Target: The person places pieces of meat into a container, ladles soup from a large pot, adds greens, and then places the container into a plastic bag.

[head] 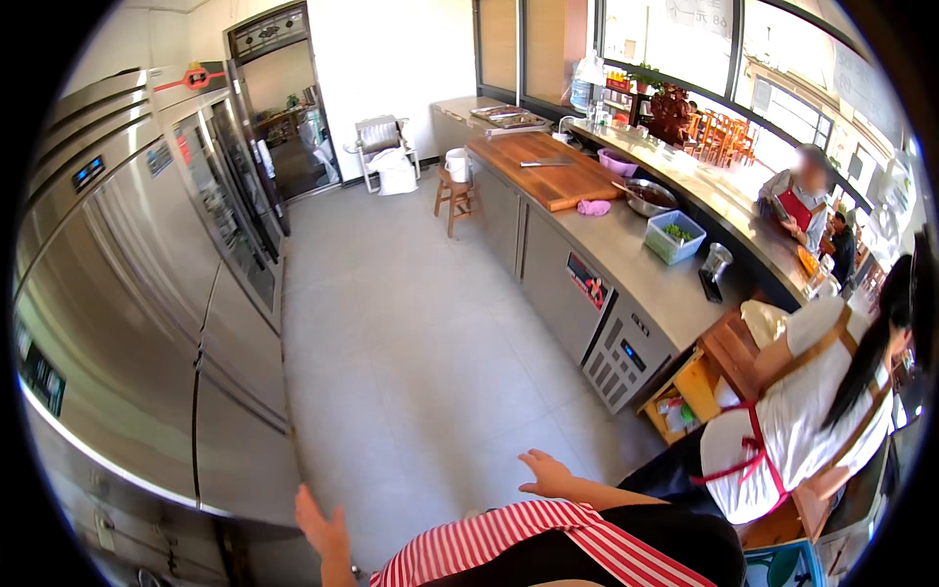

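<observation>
My left hand is held out low at the bottom left, fingers apart and nothing in it, close to the base of a steel refrigerator. My right hand reaches forward over the grey floor, fingers spread and holding nothing. A red-and-white striped apron covers my front between the arms. Farther ahead on the right, a wooden cutting board lies on a steel counter, with a cleaver on top. A pink cloth rests by the board's near edge.
A person in a white shirt works at a wooden table close on my right. On the counter stand a metal bowl and a plastic bin of greens. A wooden stool with a white bucket, a machine and a doorway are ahead.
</observation>
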Demonstrator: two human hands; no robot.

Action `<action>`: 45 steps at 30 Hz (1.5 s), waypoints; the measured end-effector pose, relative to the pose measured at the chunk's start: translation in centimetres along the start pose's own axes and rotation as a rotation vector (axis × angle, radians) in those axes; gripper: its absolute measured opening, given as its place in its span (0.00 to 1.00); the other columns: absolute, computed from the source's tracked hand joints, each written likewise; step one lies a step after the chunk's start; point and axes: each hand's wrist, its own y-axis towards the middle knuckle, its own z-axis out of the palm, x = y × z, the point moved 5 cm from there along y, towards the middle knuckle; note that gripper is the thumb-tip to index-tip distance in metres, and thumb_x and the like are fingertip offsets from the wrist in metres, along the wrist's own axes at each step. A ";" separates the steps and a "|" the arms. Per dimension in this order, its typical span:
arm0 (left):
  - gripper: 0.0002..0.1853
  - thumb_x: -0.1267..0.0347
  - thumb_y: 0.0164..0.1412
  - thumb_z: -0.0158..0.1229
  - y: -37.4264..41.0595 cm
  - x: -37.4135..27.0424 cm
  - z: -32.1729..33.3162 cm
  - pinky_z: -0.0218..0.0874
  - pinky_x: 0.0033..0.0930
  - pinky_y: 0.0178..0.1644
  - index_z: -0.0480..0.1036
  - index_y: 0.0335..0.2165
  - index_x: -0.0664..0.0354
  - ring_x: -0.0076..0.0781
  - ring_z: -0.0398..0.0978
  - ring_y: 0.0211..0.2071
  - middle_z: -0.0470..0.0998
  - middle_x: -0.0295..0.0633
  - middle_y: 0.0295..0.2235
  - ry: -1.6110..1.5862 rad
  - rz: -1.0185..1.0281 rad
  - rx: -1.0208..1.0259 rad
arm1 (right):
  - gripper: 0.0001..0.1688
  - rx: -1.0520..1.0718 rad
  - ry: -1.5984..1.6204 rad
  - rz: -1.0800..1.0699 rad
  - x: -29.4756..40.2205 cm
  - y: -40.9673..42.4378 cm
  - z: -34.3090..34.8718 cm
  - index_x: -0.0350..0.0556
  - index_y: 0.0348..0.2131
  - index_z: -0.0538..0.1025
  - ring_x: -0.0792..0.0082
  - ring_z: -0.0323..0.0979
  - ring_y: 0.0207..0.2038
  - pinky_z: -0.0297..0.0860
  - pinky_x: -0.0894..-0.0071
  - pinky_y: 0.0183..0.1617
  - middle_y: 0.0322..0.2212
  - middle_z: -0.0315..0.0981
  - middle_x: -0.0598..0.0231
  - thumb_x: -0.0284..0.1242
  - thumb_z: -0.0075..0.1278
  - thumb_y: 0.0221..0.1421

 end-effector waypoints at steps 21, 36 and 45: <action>0.30 0.68 0.52 0.56 55.5 -26.0 47.6 0.44 0.44 0.60 0.59 0.53 0.64 0.54 0.51 0.58 0.53 0.59 0.57 -0.079 0.073 0.363 | 0.47 -0.840 0.323 0.652 -47.5 63.2 -49.4 0.43 0.54 0.61 0.49 0.63 0.51 0.62 0.61 0.53 0.50 0.61 0.44 0.38 0.61 0.36; 0.24 0.68 0.61 0.48 95.6 -56.0 91.8 0.56 0.35 0.53 0.58 0.55 0.53 0.30 0.64 0.50 0.67 0.41 0.50 -1.088 -0.105 1.196 | 0.12 -1.615 1.030 0.405 -57.1 77.4 -64.3 0.35 0.37 0.74 0.72 0.72 0.27 0.70 0.77 0.29 0.29 0.74 0.60 0.13 0.43 0.51; 0.20 0.79 0.56 0.51 100.9 -77.3 105.6 0.67 0.33 0.44 0.64 0.48 0.57 0.32 0.71 0.41 0.71 0.43 0.42 -1.330 -0.342 1.709 | 0.41 -0.815 0.573 0.175 -38.4 112.1 -72.1 0.45 0.56 0.58 0.68 0.68 0.47 0.67 0.69 0.46 0.45 0.67 0.50 0.21 0.54 0.42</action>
